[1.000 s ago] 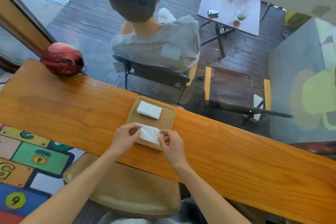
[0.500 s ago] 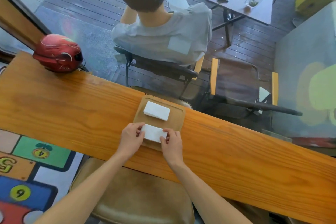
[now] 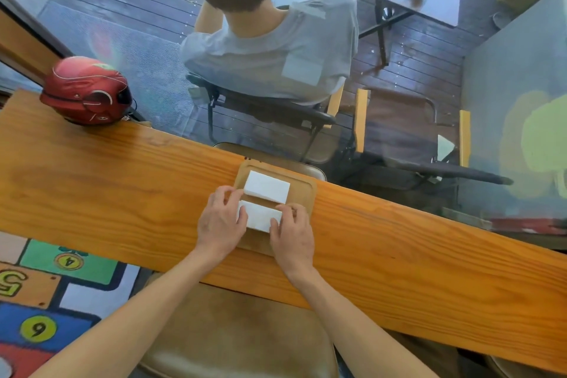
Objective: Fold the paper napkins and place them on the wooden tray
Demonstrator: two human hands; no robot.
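Note:
A small wooden tray (image 3: 306,193) lies on the long wooden counter (image 3: 122,193), against the glass. One folded white napkin (image 3: 267,186) rests on the tray's far half. A second folded white napkin (image 3: 260,215) lies on the near half, right beside the first. My left hand (image 3: 220,221) pinches its left end and my right hand (image 3: 291,232) presses on its right end. Both hands cover the tray's near edge.
A red helmet (image 3: 86,90) sits at the counter's far left. A brown padded stool (image 3: 239,334) stands under the counter below my arms. Beyond the glass a person sits on a chair with their back to me.
Both hands have carried the second napkin forward onto the tray, up against the first one. The view has shifted closer.

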